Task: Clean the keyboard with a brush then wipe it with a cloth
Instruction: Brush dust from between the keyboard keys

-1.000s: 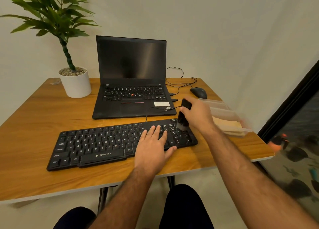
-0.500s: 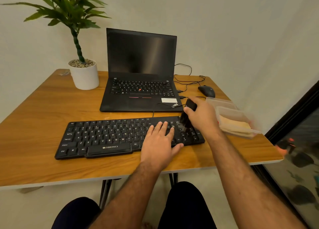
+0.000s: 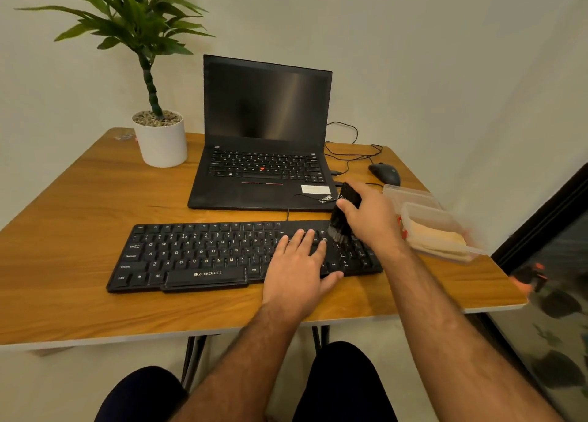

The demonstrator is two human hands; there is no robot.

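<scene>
A black keyboard (image 3: 197, 256) lies across the front of the wooden table (image 3: 70, 205). My left hand (image 3: 297, 269) rests flat on its right half, fingers spread. Above the keyboard's right end, my right hand (image 3: 372, 219) grips a black brush (image 3: 343, 218), bristles down on the keys near the number pad. A folded beige cloth (image 3: 436, 238) sits in a clear plastic container (image 3: 413, 214) just right of my right hand.
An open black laptop (image 3: 264, 148) stands behind the keyboard, with a black mouse (image 3: 385, 172) and cables to its right. A potted plant in a white pot (image 3: 162, 141) is at the back left. The table's right edge borders a dark glass panel.
The view has shifted slightly, so everything sits further right and lower. The brush stays over the keyboard's right end with a small shift; my left hand stays flat on the keys.
</scene>
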